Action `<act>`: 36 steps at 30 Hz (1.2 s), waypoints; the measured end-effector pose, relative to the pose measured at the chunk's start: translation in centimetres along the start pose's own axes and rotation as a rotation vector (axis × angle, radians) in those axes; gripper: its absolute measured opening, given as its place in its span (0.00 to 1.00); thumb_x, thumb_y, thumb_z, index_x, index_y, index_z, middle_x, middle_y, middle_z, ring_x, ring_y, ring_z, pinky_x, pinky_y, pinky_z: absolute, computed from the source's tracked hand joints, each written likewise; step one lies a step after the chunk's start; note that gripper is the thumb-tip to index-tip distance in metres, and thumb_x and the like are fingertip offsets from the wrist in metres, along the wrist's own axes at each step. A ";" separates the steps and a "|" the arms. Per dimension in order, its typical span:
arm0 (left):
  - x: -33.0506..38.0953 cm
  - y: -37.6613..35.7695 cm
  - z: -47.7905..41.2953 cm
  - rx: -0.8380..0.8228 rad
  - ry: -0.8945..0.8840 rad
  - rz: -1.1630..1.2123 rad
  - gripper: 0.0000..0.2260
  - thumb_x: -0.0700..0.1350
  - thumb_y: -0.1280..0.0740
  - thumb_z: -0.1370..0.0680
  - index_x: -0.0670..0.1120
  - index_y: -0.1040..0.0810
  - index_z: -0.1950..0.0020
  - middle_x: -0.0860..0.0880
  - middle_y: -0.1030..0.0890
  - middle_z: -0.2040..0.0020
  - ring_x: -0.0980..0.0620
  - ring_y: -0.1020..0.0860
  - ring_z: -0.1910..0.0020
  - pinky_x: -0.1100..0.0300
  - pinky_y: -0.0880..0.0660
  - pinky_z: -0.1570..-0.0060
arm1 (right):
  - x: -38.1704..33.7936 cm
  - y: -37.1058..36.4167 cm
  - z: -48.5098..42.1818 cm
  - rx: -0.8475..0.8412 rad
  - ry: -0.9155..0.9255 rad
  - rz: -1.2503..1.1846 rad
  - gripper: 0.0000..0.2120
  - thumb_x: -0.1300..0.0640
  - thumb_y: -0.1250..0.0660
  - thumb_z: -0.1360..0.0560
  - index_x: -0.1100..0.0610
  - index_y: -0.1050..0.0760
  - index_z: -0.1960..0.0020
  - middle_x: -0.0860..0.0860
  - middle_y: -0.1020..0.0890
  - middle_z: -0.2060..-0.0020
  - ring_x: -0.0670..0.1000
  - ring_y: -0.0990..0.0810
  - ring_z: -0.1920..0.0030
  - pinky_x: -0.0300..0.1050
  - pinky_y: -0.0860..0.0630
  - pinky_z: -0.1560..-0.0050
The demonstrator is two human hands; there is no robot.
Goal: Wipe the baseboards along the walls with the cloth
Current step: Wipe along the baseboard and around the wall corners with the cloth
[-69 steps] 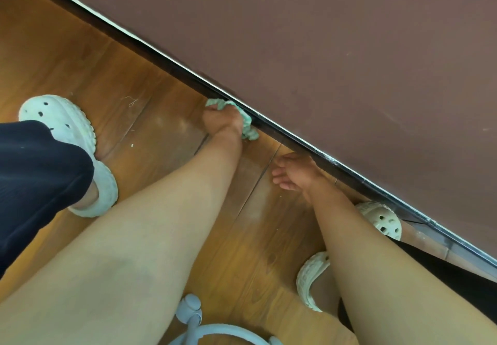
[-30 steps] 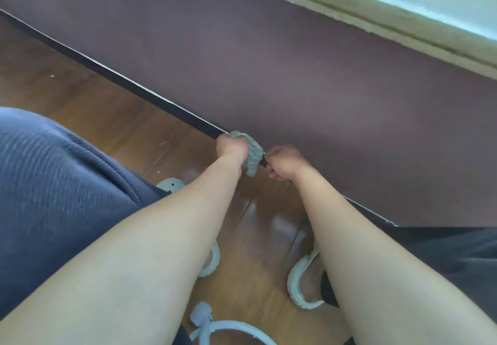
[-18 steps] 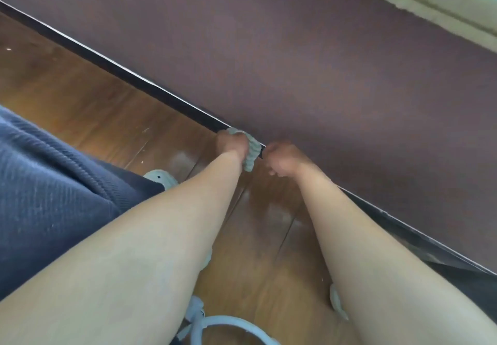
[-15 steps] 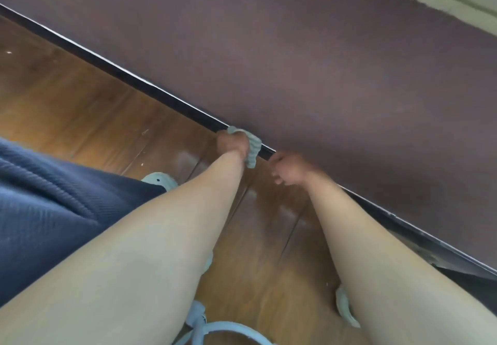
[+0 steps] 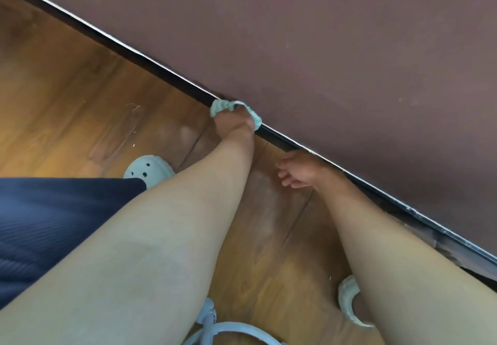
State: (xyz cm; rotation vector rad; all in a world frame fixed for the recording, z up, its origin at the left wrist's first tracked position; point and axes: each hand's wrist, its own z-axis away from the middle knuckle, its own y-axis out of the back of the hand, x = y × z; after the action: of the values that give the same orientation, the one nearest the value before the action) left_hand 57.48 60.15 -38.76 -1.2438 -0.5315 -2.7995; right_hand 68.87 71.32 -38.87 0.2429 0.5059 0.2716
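A dark baseboard with a thin white top edge runs diagonally from upper left to lower right under a maroon wall. My left hand grips a pale green cloth and presses it against the baseboard. My right hand is lower and to the right, close to the baseboard, fingers loosely spread over the wooden floor and holding nothing.
Wooden floor fills the left and centre. A white clog sits under my dark-trousered left knee; another clog is at lower right. A pale ring-shaped object lies at the bottom edge.
My left hand has kept the cloth on the baseboard. My right hand has drawn away from the cloth, down and right, and its fingers have uncurled. The view tilted lower.
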 end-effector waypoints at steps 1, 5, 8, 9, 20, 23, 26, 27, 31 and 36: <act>-0.7 -0.4 0.2 -0.009 -0.027 -0.016 0.16 0.45 0.35 0.20 0.40 0.23 0.34 0.42 0.19 0.38 0.43 0.20 0.39 0.52 0.23 0.38 | 0.3 -0.1 0.0 0.001 -0.006 0.001 0.06 0.53 0.37 0.19 0.50 0.29 0.42 0.53 0.19 0.52 0.50 0.19 0.62 0.42 0.23 0.58; -2.9 -0.7 1.1 -0.060 -0.032 -0.176 0.15 0.48 0.29 0.23 0.43 0.17 0.39 0.45 0.17 0.39 0.46 0.19 0.41 0.56 0.24 0.38 | 1.4 -0.6 -0.2 -0.013 -0.013 0.057 0.08 0.53 0.37 0.19 0.54 0.26 0.42 0.53 0.19 0.54 0.50 0.20 0.64 0.42 0.24 0.60; -2.4 -0.1 0.6 -0.024 -0.049 -0.114 0.14 0.46 0.30 0.22 0.44 0.18 0.38 0.46 0.17 0.40 0.46 0.19 0.40 0.55 0.24 0.37 | 1.6 -0.3 0.0 -0.002 -0.005 0.047 0.10 0.54 0.38 0.19 0.55 0.25 0.39 0.54 0.19 0.54 0.50 0.20 0.63 0.41 0.24 0.60; -2.2 0.0 0.2 -0.005 -0.051 -0.115 0.13 0.46 0.33 0.21 0.45 0.19 0.37 0.46 0.18 0.39 0.46 0.19 0.40 0.54 0.24 0.36 | 1.6 -0.1 0.1 0.006 -0.005 0.025 0.11 0.54 0.38 0.18 0.55 0.26 0.38 0.54 0.18 0.53 0.51 0.19 0.62 0.41 0.24 0.60; -4.6 -1.6 2.0 -0.008 -0.123 -0.165 0.13 0.45 0.31 0.22 0.43 0.16 0.41 0.44 0.16 0.42 0.45 0.19 0.42 0.61 0.27 0.41 | 2.5 0.6 0.4 0.044 -0.044 -0.083 0.15 0.54 0.39 0.18 0.56 0.28 0.33 0.54 0.18 0.52 0.52 0.18 0.60 0.41 0.23 0.59; -4.2 -1.7 1.7 0.042 -0.116 -0.122 0.13 0.46 0.30 0.23 0.42 0.17 0.41 0.44 0.16 0.42 0.45 0.18 0.42 0.59 0.25 0.41 | 2.4 0.0 0.3 0.025 -0.033 -0.080 0.14 0.54 0.38 0.18 0.56 0.27 0.34 0.54 0.18 0.53 0.50 0.19 0.63 0.41 0.23 0.59; -2.8 -1.2 0.4 0.114 -0.070 -0.060 0.14 0.47 0.32 0.21 0.45 0.19 0.37 0.45 0.18 0.39 0.45 0.19 0.40 0.58 0.25 0.38 | 2.3 -0.1 0.4 0.019 -0.018 -0.077 0.14 0.54 0.37 0.18 0.57 0.26 0.35 0.54 0.18 0.53 0.50 0.19 0.63 0.41 0.22 0.59; -2.5 -1.2 0.0 0.112 -0.051 -0.019 0.15 0.47 0.33 0.21 0.45 0.20 0.36 0.46 0.18 0.38 0.45 0.19 0.40 0.57 0.25 0.38 | 2.3 0.1 0.4 0.020 -0.015 -0.079 0.14 0.54 0.38 0.18 0.57 0.26 0.35 0.54 0.18 0.52 0.50 0.19 0.62 0.41 0.22 0.58; -2.6 -1.4 0.2 0.077 -0.024 -0.033 0.15 0.48 0.31 0.21 0.46 0.20 0.35 0.46 0.19 0.37 0.47 0.20 0.40 0.60 0.26 0.39 | 2.5 0.8 0.5 0.034 -0.017 -0.122 0.13 0.55 0.38 0.18 0.57 0.26 0.35 0.54 0.18 0.52 0.52 0.18 0.58 0.42 0.21 0.54; -4.7 -2.6 2.1 0.012 -0.039 -0.081 0.11 0.47 0.26 0.25 0.43 0.21 0.47 0.45 0.18 0.44 0.47 0.18 0.45 0.58 0.23 0.41 | 3.0 0.7 0.2 0.058 -0.038 -0.170 0.14 0.55 0.39 0.18 0.56 0.27 0.34 0.54 0.17 0.53 0.52 0.17 0.59 0.43 0.20 0.55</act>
State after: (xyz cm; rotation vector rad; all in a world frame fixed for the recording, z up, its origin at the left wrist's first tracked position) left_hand 61.78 62.82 -41.64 -1.3068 -0.6130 -2.8382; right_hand 71.36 72.89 -39.77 0.2595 0.4937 0.0871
